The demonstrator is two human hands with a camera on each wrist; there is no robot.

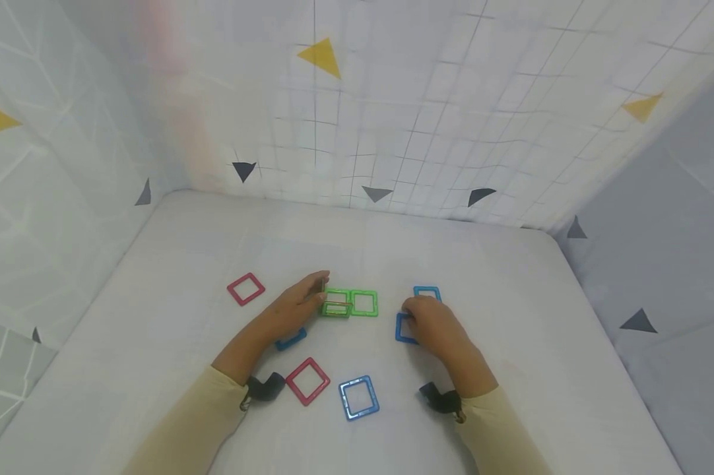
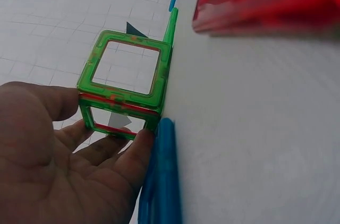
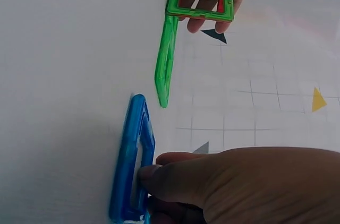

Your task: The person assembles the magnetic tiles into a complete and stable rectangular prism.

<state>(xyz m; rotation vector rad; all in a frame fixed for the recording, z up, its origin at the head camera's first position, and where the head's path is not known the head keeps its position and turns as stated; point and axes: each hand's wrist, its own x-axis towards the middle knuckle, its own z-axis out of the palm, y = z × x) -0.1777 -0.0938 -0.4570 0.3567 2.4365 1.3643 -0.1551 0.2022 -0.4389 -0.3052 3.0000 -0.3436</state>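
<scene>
Left hand (image 1: pixel 292 309), fingers partly curled, grips the green box (image 2: pixel 119 95) by its side. Right hand (image 1: pixel 439 324) pinches a blue frame (image 3: pixel 125 160). A gap separates box and frame (both well inside the table (image 1: pixel 499 284) edges).

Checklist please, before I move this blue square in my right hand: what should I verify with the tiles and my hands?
1. Left hand supporting the green box: ok, thumb and fingers are on it.
2. Flat green square next to the box: ok, it lies on the table at the box's side.
3. Right hand on the blue square: ok, the thumb is at its frame.
4. Firmness of that grip: cannot tell, the other fingers are partly hidden.
5. Blue square joined to the flat green square: not ok, there is a gap between them.
6. Near red square attached: not ok, it lies loose.
</scene>
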